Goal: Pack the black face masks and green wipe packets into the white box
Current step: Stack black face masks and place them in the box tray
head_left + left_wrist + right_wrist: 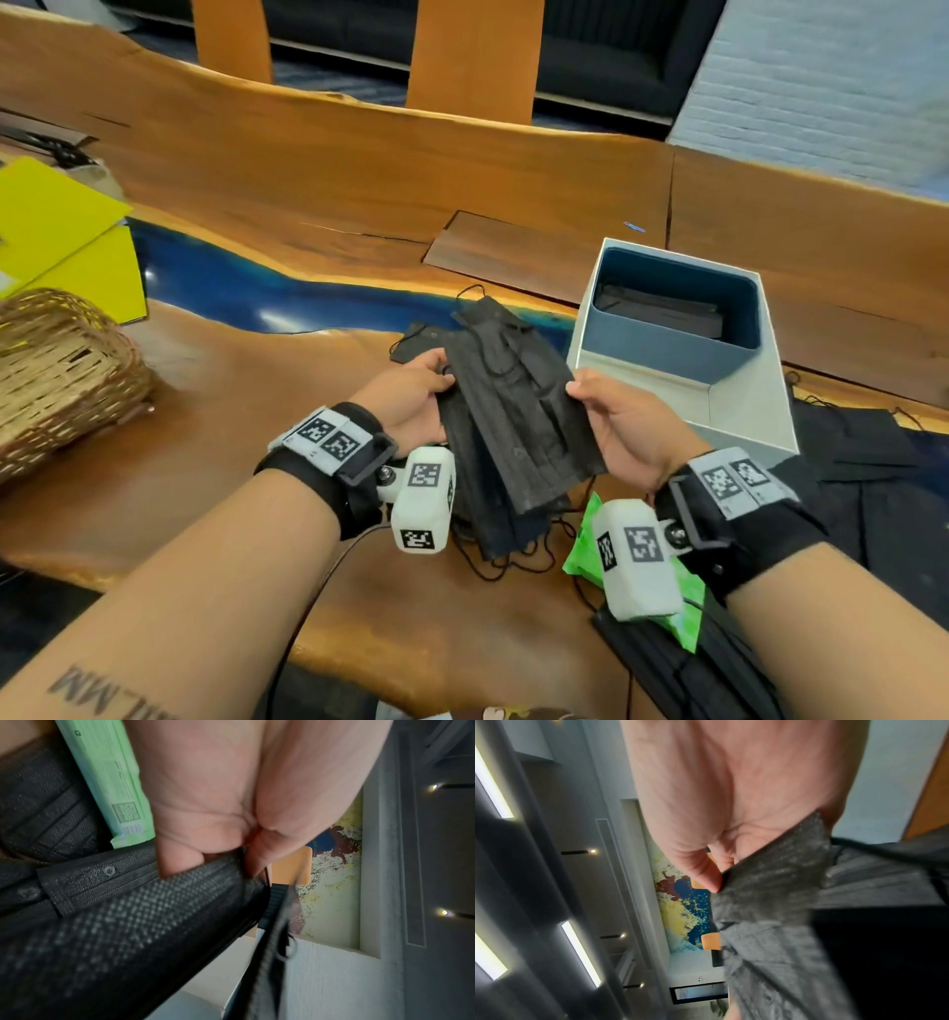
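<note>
Both hands hold a stack of black face masks [513, 411] above the table, in front of me. My left hand [411, 395] grips its left edge, thumb on top; my right hand [624, 416] pinches its right edge. The left wrist view shows fingers [180, 860] curled on the mask stack [128, 923]; the right wrist view shows the thumb [700, 870] on black fabric [770, 892]. The white box [739, 406] with a blue lining stands to the right, with black masks [662, 311] lying inside. A green wipe packet [585, 550] lies below my right wrist.
More black masks lie on the table under the held stack [493, 534], at the bottom right [683, 668] and right of the box [868, 462]. A wicker basket [56, 375] and yellow folders [56, 231] sit at the left. A second green packet [113, 787] shows in the left wrist view.
</note>
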Demonstrator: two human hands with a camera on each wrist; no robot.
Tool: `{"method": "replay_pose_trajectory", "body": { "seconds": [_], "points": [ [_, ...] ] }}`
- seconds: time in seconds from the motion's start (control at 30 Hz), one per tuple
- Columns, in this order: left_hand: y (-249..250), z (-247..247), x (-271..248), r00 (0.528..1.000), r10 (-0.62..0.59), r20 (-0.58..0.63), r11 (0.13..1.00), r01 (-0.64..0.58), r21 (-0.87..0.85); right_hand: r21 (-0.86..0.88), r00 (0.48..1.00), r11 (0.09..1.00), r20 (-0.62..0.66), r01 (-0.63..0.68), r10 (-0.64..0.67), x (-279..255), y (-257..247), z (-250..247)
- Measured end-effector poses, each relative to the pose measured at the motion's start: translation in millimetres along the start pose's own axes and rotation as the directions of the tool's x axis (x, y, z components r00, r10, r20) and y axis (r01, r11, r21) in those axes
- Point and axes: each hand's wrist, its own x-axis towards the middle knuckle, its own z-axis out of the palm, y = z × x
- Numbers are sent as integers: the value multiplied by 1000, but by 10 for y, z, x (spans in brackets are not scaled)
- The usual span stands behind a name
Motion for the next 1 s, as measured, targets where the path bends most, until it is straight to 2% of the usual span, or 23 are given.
{"method": "replay_pose_trajectory", "body": {
  "seconds": [0.17, 0.3, 0.47, 0.63, 0.73, 0.87, 1.0],
  "points": [
    [-39, 26, 97, 999, -30, -14, 1000, 30, 5, 16, 994, 994, 31, -105, 105, 60, 188, -6],
    [-70, 24, 157, 999, -35, -20, 999, 35, 7, -29, 985, 985, -24, -171, 170, 62, 271, 17],
    [-48, 33, 168, 999, -45, -17, 998, 46, 49, -33, 973, 980, -132, -196, 190, 121, 346, -20],
    [-53, 26, 211, 999, -37, -11, 999, 37, 13, 18, 969, 971, -67, -237, 238, 102, 387, -36],
    [-91, 22, 217, 999, -47, -13, 999, 47, 23, 25, 974, 976, -66, -217, 218, 137, 414, -58],
    [-164, -16, 227, 998, -57, -11, 996, 57, 63, -65, 968, 969, -102, -238, 230, 199, 497, -103],
    [-280, -71, 247, 998, -64, -26, 980, 68, 187, -214, 962, 940, -124, -267, 245, 270, 637, -117]
  ]
}}
